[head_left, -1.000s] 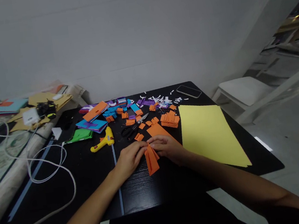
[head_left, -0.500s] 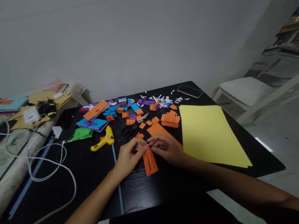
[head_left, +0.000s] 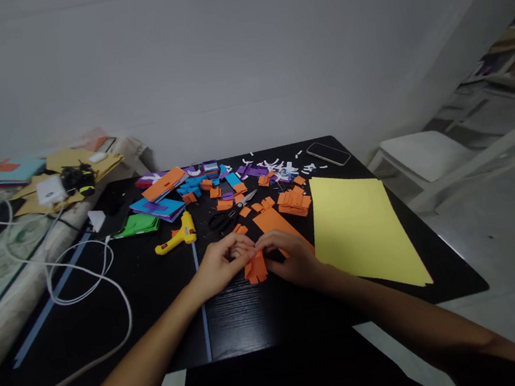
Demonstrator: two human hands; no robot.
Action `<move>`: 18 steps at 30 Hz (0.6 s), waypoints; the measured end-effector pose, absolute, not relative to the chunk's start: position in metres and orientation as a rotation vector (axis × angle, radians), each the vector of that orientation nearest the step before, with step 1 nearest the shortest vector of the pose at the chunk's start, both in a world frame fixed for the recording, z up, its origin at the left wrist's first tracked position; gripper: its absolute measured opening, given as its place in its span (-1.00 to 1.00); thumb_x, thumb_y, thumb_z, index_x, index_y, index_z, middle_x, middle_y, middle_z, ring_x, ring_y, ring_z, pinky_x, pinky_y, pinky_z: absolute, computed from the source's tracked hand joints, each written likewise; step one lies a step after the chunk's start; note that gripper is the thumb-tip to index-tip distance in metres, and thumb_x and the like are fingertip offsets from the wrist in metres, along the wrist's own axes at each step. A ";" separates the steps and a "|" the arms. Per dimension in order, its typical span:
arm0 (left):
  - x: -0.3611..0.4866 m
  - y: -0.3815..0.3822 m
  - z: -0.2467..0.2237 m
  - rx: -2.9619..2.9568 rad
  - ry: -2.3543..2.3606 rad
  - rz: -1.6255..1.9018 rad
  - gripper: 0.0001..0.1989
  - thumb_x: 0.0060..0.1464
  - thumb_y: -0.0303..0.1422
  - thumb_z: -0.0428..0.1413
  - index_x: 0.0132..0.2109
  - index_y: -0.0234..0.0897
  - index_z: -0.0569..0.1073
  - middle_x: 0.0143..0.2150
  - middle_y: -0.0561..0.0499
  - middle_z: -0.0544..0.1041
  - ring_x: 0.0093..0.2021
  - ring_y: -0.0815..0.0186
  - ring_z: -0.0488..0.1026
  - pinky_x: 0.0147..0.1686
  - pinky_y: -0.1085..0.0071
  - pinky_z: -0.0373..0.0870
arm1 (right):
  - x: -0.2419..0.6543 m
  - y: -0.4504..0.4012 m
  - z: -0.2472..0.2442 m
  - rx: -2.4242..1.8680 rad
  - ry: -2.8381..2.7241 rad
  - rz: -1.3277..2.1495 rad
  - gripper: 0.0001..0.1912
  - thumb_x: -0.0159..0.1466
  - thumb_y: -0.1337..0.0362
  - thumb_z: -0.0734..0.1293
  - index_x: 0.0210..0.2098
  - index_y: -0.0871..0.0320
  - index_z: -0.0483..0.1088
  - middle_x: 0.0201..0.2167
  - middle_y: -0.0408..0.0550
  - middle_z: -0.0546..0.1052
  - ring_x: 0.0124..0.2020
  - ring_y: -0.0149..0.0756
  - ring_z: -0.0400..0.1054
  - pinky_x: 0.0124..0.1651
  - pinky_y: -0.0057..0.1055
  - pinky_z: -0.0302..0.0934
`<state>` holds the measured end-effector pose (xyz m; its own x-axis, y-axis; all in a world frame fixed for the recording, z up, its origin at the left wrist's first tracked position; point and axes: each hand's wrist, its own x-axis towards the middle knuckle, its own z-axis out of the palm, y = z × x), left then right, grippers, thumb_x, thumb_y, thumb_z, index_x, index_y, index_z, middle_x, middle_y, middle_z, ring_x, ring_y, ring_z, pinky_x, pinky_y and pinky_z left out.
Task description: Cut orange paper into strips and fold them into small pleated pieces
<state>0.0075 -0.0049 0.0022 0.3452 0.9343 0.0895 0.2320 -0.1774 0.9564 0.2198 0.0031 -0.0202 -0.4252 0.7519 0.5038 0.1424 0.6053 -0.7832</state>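
Between my two hands is a folded orange paper piece point(head_left: 255, 269) with slits along its lower edge. My left hand point(head_left: 225, 262) pinches its upper left part between thumb and fingers. My right hand point(head_left: 290, 257) has its fingertips on the upper right of the same piece, its fingers bent and partly hiding it. Just beyond my hands lie an orange paper sheet point(head_left: 277, 223) and scissors point(head_left: 234, 212) with black handles. Small orange paper pieces point(head_left: 294, 201) sit in a pile further to the right.
A yellow glue gun point(head_left: 178, 234) lies left of my hands, near green paper point(head_left: 139, 224) and a white cable point(head_left: 121, 293). Yellow sheets point(head_left: 362, 230) are stacked at right. Behind are white paper scraps point(head_left: 278, 170) and a phone point(head_left: 328, 153). A white stool point(head_left: 423, 155) stands beyond the table.
The orange paper piece has turned in my fingers: its long folded strip hung downward before, and now a shorter, slit edge shows. My right hand has come slightly closer to my left.
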 end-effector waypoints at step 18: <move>0.006 -0.004 0.008 1.551 1.088 0.975 -0.74 0.07 -0.21 0.33 -0.28 -0.35 0.58 -0.54 0.10 0.46 -0.56 0.47 0.33 -0.53 0.53 0.28 | 0.220 -0.001 -0.019 -0.934 -1.814 0.942 -0.81 0.23 0.32 0.44 -0.15 0.02 0.58 -0.26 -0.08 0.68 -0.28 -0.22 0.58 -0.17 -0.29 0.47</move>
